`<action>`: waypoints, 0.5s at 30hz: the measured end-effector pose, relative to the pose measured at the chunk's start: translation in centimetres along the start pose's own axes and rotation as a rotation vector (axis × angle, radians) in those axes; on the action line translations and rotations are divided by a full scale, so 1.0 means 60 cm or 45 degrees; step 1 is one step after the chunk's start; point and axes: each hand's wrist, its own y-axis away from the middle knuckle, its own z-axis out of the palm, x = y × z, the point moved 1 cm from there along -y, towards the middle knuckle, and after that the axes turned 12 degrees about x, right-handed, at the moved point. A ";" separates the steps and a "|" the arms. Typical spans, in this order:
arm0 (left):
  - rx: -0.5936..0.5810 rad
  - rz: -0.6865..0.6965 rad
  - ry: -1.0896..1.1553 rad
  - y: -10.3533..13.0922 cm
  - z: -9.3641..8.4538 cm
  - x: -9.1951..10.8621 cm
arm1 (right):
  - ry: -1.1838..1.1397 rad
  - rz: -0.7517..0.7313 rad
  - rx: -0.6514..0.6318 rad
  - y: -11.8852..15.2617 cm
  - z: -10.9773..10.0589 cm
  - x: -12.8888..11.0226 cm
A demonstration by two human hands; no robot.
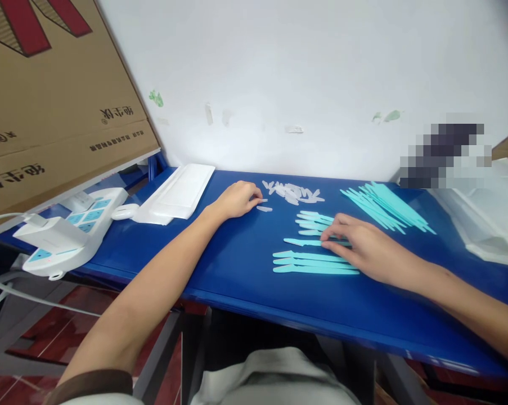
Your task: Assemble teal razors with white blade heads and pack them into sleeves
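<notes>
The person's left hand (pixel 240 199) pinches a small, translucent white plastic piece (pixel 264 200) beside a loose pile of similar pieces (pixel 293 193), apparently kept within short reach. The right hand (pixel 350 242) grips a slim turquoise plastic stick (pixel 298 242) by its handle, leaving the tip free, between parallel turquoise sticks (pixel 308 262) on the blue desk (pixel 237 253).

Upside-down dark Chinese lettering (pixel 116 114) on the cardboard box (pixel 68 84), smaller characters (pixel 117 141) nearby, exact wording unclear
</notes>
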 end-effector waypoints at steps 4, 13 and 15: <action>-0.019 0.044 0.013 0.002 -0.007 0.007 | 0.033 -0.011 0.003 0.003 0.000 0.001; -0.122 0.064 0.130 0.006 -0.020 0.010 | -0.008 -0.264 0.165 0.005 -0.002 -0.021; -0.104 0.065 0.169 0.004 -0.017 0.006 | -0.007 -0.318 0.162 0.007 -0.001 -0.027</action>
